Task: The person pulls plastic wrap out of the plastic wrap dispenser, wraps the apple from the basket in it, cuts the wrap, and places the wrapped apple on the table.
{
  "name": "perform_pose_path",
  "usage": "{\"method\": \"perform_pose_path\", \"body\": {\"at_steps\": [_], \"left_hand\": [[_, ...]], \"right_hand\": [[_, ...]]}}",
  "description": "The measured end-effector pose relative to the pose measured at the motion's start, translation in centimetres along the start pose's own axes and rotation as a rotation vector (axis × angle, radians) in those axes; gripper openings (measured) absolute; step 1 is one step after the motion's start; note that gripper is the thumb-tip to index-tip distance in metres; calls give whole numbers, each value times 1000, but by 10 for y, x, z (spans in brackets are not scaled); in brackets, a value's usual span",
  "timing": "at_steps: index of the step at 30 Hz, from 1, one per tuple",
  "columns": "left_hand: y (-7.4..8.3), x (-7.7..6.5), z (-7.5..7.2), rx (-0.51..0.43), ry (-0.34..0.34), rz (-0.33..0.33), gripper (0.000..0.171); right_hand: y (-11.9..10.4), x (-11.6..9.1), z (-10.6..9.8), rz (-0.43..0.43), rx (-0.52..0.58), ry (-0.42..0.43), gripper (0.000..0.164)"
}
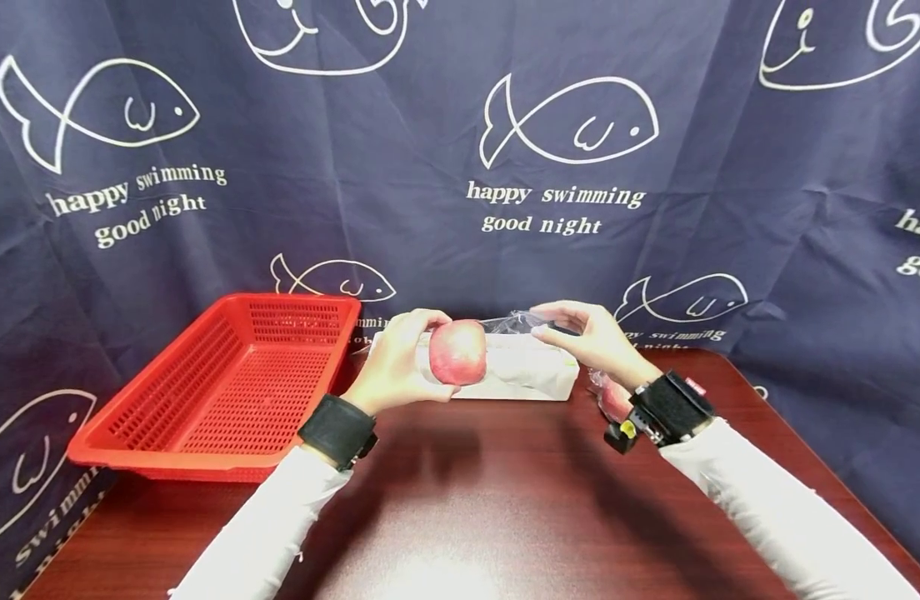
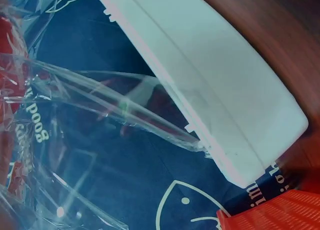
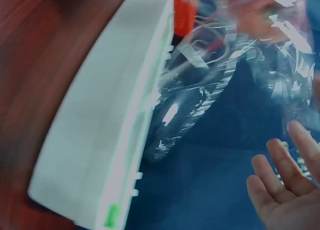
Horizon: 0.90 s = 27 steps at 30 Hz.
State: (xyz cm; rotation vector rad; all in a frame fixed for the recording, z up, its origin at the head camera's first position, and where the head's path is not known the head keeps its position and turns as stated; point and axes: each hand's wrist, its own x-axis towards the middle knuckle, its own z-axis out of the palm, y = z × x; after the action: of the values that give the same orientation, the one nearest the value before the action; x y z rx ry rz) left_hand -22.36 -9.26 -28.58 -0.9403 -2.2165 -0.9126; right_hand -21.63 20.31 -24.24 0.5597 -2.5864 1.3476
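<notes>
My left hand [image 1: 400, 360] grips a red apple [image 1: 458, 352], thumb below and fingers around its far side, above the table in front of a white cling film dispenser [image 1: 531, 367]. Clear cling film [image 1: 514, 322] stretches from the apple toward my right hand [image 1: 591, 337]. In the left wrist view the film [image 2: 125, 108] also runs to the dispenser's edge, and the apple [image 2: 11, 65] shows through it at the left border. The right hand's fingers [image 3: 280, 182] are extended and spread beside the crumpled film [image 3: 280, 65], with a gap between thumb and fingertips in the head view.
A red plastic basket [image 1: 231, 392] stands on the left of the dark wooden table [image 1: 490, 500]. A film-wrapped apple [image 1: 616, 400] lies by the right wrist. Behind the table hangs a blue cloth [image 1: 422, 183] with fish drawings.
</notes>
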Motion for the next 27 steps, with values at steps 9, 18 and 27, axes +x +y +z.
{"method": "perform_pose_path", "body": {"at_steps": [9,18,27], "left_hand": [[8,3,-8,-70,37,68,79],[9,2,-8,-94,44,75,81],[8,-1,-9,-83,19,60,78]], "right_hand": [[24,-6,16,213,458,-183,57],[38,-8,32,344,880,-567,56],[34,-11,22,628,1233,-478,15]]}}
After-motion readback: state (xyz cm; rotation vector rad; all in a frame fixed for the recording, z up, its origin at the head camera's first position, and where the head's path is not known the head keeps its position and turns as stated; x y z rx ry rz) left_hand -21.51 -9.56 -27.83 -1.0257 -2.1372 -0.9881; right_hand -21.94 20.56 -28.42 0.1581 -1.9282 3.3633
